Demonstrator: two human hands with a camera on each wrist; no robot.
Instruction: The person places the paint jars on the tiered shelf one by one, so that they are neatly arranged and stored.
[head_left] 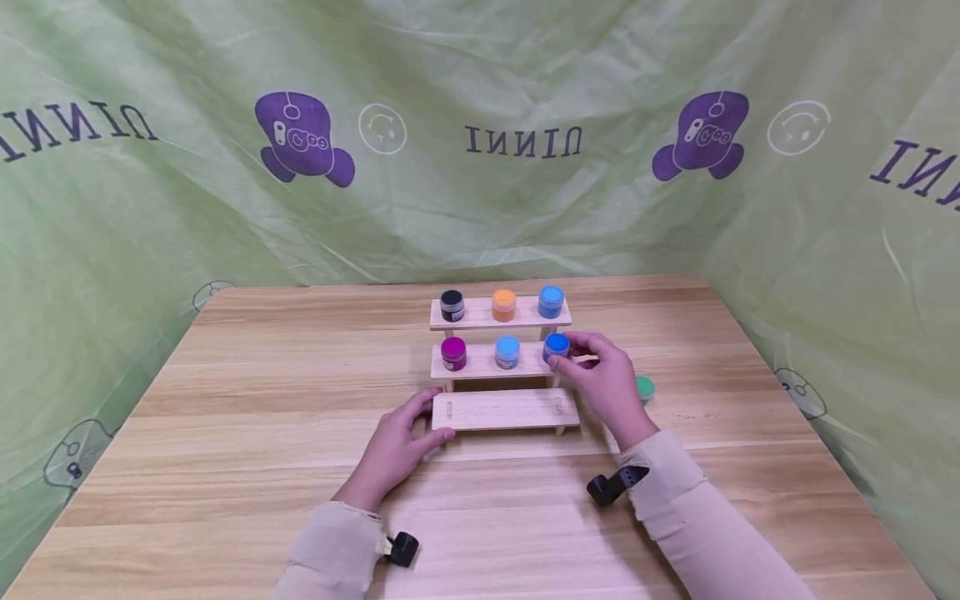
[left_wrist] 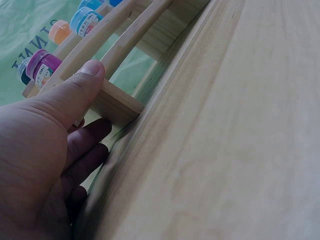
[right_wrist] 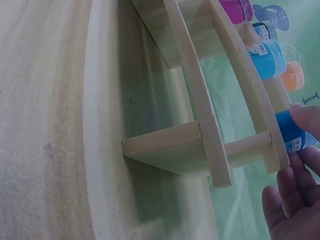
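A three-step wooden display rack [head_left: 506,410] stands on the table. My right hand [head_left: 606,379] pinches a dark blue paint jar [head_left: 556,348] at the right end of the middle step; in the right wrist view this blue jar [right_wrist: 290,132] sits at the shelf's end. With thumb and fingers, my left hand [head_left: 393,454] grips the left end of the bottom step. A purple jar [head_left: 453,353] and a light blue jar [head_left: 507,352] share the middle step. Along the top step stand a black jar [head_left: 452,306], an orange jar [head_left: 504,306] and another blue jar [head_left: 551,302].
A green-lidded jar [head_left: 645,389] is on the table right of the rack, partly hidden by my right wrist. Behind and beside the wooden table [head_left: 262,375] hangs a green printed cloth [head_left: 480,217].
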